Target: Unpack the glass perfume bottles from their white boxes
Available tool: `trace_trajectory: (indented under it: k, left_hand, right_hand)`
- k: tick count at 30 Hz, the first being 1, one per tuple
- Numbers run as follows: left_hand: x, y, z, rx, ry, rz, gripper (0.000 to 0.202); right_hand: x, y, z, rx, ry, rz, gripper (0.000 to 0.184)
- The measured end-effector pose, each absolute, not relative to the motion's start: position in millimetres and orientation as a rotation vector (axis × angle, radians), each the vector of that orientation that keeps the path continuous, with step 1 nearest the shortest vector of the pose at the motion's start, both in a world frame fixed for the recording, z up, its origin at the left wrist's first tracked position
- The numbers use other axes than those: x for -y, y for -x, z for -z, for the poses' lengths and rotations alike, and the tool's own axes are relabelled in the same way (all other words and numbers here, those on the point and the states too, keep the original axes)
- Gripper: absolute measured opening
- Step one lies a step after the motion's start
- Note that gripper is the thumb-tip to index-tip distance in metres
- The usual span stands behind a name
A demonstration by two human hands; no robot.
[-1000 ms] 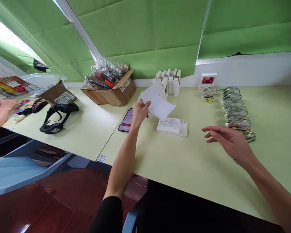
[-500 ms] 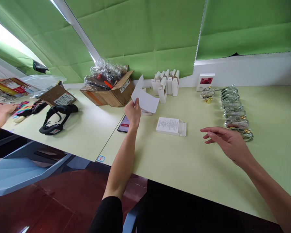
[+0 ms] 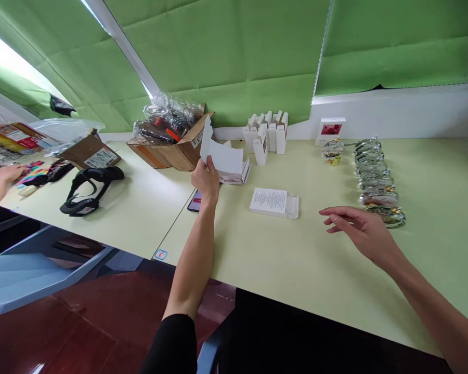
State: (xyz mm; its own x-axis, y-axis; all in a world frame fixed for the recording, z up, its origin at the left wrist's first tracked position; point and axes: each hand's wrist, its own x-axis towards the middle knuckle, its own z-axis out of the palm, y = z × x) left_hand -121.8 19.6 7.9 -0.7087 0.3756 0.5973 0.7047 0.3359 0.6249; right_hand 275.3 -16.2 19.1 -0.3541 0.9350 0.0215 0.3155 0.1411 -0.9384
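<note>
My left hand (image 3: pixel 206 181) pinches a white folded paper sheet (image 3: pixel 225 157), its top flap standing up. Just behind it lies a stack of folded papers (image 3: pixel 239 175), and a phone (image 3: pixel 195 201) is partly hidden beside my wrist. Over the table, my right hand (image 3: pixel 359 226) hovers with fingers apart and nothing in them. Between the hands a white printed box (image 3: pixel 271 201) lies flat, its right end flap open. Right of my right hand runs a row of clear-wrapped items with gold-coloured parts (image 3: pixel 376 179).
Several small white boxes (image 3: pixel 267 136) stand by the wall, and a white box with a red picture (image 3: pixel 329 131) leans there too. A cardboard box (image 3: pixel 185 156) of wrapped goods and a black strapped headset (image 3: pixel 89 192) are at left. Another person's hand (image 3: pixel 5 174) shows far left.
My left hand has moved slightly left with the paper sheet, and more of the paper stack shows behind it. My right hand has barely moved.
</note>
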Motion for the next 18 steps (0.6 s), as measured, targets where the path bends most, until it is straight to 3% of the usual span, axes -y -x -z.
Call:
trace_trajectory:
  k: [14, 18]
  left_hand:
    - [-27.7, 124.8, 0.5, 2.214, 1.117, 1.238, 0.016]
    - [-33.8, 123.8, 10.2, 2.189, 1.157, 1.185, 0.022]
  right_hand:
    - [17.3, -275.9, -17.4, 1.887, 1.255, -1.242, 0.045]
    - [18.0, -275.8, -17.2, 1.901, 1.252, -1.237, 0.045]
